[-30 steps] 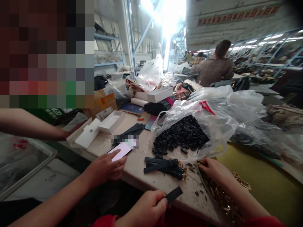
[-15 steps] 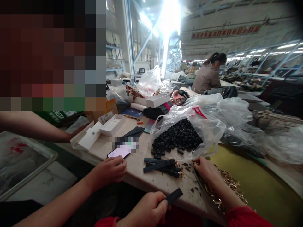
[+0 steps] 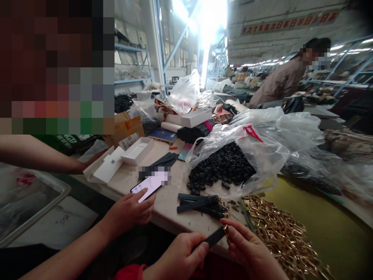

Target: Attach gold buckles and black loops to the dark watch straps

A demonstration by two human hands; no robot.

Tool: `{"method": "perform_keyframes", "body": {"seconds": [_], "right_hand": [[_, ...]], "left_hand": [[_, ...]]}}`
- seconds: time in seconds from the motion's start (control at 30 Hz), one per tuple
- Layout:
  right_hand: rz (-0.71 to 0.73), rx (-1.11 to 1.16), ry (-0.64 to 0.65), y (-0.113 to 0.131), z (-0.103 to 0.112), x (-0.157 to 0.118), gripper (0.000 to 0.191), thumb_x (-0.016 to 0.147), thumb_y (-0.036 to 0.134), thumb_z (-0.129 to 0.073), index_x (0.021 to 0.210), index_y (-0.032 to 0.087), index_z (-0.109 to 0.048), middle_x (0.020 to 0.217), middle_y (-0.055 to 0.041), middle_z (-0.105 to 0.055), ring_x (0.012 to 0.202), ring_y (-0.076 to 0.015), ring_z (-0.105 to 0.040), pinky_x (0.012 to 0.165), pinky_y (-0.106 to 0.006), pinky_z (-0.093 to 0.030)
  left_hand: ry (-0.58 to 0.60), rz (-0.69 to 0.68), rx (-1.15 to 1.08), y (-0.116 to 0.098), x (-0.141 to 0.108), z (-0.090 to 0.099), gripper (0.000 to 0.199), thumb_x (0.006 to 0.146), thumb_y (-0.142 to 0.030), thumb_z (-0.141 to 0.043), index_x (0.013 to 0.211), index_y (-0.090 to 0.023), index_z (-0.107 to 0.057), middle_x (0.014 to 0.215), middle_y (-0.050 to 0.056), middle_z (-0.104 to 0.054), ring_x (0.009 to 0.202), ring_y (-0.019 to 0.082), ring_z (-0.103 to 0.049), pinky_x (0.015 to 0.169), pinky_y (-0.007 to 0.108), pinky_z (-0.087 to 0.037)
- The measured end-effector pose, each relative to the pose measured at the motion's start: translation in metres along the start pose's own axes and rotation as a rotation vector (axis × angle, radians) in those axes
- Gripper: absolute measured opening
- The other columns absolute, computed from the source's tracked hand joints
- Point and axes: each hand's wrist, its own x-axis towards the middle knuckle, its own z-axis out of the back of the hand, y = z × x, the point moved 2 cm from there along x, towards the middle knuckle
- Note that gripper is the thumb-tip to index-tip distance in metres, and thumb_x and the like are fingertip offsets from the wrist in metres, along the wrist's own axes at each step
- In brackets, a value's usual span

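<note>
A black strap (image 3: 215, 237) is held at the near edge of the table (image 3: 175, 190), its lower part pinched firmly between the thumb and curled fingers of the left hand (image 3: 188, 251), with the far end left free. At that end a small gold buckle (image 3: 226, 230) is gripped between the thumb and fingertips of the right hand (image 3: 247, 245), which is nearly closed; whether the strap is passed through the buckle cannot be told. For the two to be joined cleanly, the strap is best kept flat and steady, only a short length being left free so that it is not bent, and the buckle is best turned square to it. Loose buckles (image 3: 279, 233) are heaped in the yellow tray (image 3: 326, 210) on the right, and buckled straps (image 3: 198, 204) are laid just beyond the hands, where they can be used for comparison.
</note>
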Motion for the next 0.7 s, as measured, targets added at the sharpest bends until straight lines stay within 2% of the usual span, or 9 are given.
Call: {"method": "perform_keyframes", "body": {"seconds": [0.1,0.17,0.27,0.4,0.5,0.6,0.7], "right_hand": [[-0.054,0.104,0.009,-0.004,-0.002,0.004,0.041,0.049,0.041,-0.082,0.082,0.020,-0.070,0.057,0.0019,-0.053,0.046,-0.0072,-0.044,0.043,-0.021,-0.038],[-0.068,0.127,0.032,-0.008,-0.005,0.004,0.040,0.052,0.043,-0.080,0.082,0.019,-0.070,0.053,0.0028,-0.050,0.045,-0.0072,-0.044,0.042,-0.020,-0.037],[-0.086,0.117,0.035,-0.020,-0.006,0.003,0.041,0.057,0.047,-0.077,0.088,0.021,-0.069,0.048,0.0043,-0.048,0.043,-0.0081,-0.045,0.043,-0.021,-0.037],[-0.135,0.186,0.059,-0.031,-0.004,0.001,0.044,0.057,0.051,-0.075,0.091,0.023,-0.070,0.045,0.0057,-0.047,0.041,-0.0066,-0.045,0.047,-0.021,-0.038],[-0.165,0.265,0.099,-0.034,-0.004,0.001,0.041,0.058,0.048,-0.076,0.090,0.023,-0.071,0.044,0.0058,-0.048,0.040,-0.0045,-0.044,0.046,-0.018,-0.033],[-0.149,0.287,0.135,-0.039,-0.005,0.000,0.043,0.060,0.048,-0.075,0.093,0.021,-0.070,0.046,0.0058,-0.047,0.043,-0.0050,-0.045,0.047,-0.018,-0.031],[-0.109,0.229,0.161,-0.043,-0.008,-0.005,0.050,0.066,0.055,-0.067,0.102,0.020,-0.066,0.048,0.0059,-0.044,0.044,-0.0062,-0.041,0.047,-0.020,-0.031]], "left_hand": [[-0.008,0.015,-0.086,0.002,0.000,-0.006,0.027,0.088,-0.033,-0.043,0.111,-0.027,-0.057,0.130,-0.002,-0.050,0.127,0.029,-0.035,0.088,0.041,-0.040],[-0.018,-0.018,-0.099,0.003,-0.001,-0.011,0.026,0.087,-0.030,-0.044,0.109,-0.027,-0.058,0.132,-0.002,-0.048,0.129,0.030,-0.032,0.087,0.041,-0.040],[-0.013,-0.082,-0.071,0.005,-0.003,-0.017,0.028,0.085,-0.023,-0.046,0.109,-0.026,-0.059,0.134,0.000,-0.047,0.132,0.030,-0.028,0.091,0.042,-0.039],[0.001,-0.096,-0.038,0.006,-0.005,-0.020,0.032,0.082,-0.019,-0.048,0.112,-0.026,-0.058,0.135,0.001,-0.047,0.131,0.031,-0.028,0.089,0.043,-0.041],[0.004,-0.074,-0.039,0.006,-0.007,-0.022,0.035,0.083,-0.020,-0.046,0.116,-0.027,-0.055,0.136,0.002,-0.046,0.127,0.031,-0.036,0.086,0.042,-0.042],[-0.013,-0.083,-0.052,0.006,-0.010,-0.021,0.039,0.083,-0.013,-0.043,0.117,-0.028,-0.054,0.135,0.002,-0.047,0.121,0.028,-0.044,0.090,0.042,-0.040],[-0.054,-0.069,-0.125,0.007,-0.012,-0.019,0.038,0.083,-0.010,-0.044,0.115,-0.027,-0.054,0.137,-0.002,-0.045,0.125,0.028,-0.039,0.094,0.042,-0.035]]}}
